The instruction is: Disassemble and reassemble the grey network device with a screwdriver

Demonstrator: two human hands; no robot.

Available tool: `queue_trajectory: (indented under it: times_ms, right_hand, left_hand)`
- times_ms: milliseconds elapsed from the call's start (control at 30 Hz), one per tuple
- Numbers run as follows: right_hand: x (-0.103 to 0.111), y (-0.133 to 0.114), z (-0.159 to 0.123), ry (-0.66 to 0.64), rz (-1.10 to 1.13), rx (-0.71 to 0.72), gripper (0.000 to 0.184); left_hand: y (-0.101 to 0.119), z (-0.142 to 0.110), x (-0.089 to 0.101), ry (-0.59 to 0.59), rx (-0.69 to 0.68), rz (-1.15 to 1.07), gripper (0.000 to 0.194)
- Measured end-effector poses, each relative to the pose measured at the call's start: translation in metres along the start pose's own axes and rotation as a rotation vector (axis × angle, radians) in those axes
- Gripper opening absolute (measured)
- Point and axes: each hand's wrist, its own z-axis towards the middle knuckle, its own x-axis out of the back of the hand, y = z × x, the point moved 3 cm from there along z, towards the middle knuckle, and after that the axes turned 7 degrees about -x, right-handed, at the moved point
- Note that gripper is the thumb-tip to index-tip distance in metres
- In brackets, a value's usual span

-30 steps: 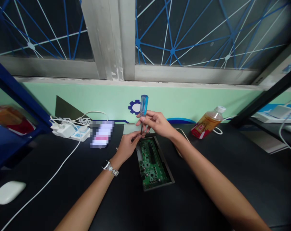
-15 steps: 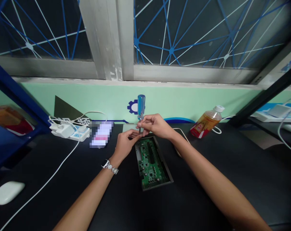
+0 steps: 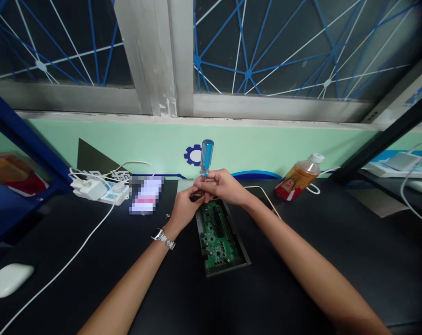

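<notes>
A green circuit board (image 3: 220, 237) lies in a shallow grey tray (image 3: 244, 251) on the black table. My right hand (image 3: 221, 186) grips a blue-handled screwdriver (image 3: 206, 158), held upright over the board's far left corner. My left hand (image 3: 185, 207), with a watch on the wrist, pinches its fingers at the lower shaft of the screwdriver, right at the board's corner. The screwdriver's tip is hidden behind the fingers. A tiny metal part, perhaps a screw (image 3: 168, 215), lies on the table left of my left hand.
A white power strip with plugs (image 3: 99, 190) and a blurred small object (image 3: 146, 194) sit at the back left. A bottle of amber liquid (image 3: 298, 177) lies at the back right. A white mouse (image 3: 8, 280) and its cable are at the left. Window frames rise behind.
The screwdriver and my right hand have come down closer to the board's corner. My left hand has closed in tighter round the shaft.
</notes>
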Motion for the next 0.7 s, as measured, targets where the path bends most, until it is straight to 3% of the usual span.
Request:
queue_trajectory:
  times_ms: [167, 400, 700]
  right_hand:
    - [0.008, 0.004, 0.004, 0.114, -0.007, 0.005, 0.026]
    - [0.014, 0.004, 0.001, 0.045, 0.027, -0.035, 0.022]
    - [0.001, -0.006, -0.005, -0.037, -0.015, -0.043, 0.027]
  left_hand:
    - [0.007, -0.005, 0.003, -0.112, 0.046, -0.162, 0.024]
    - [0.002, -0.009, 0.017, -0.071, 0.062, -0.1, 0.025]
    - [0.002, -0.002, 0.007, -0.032, 0.001, -0.021, 0.011]
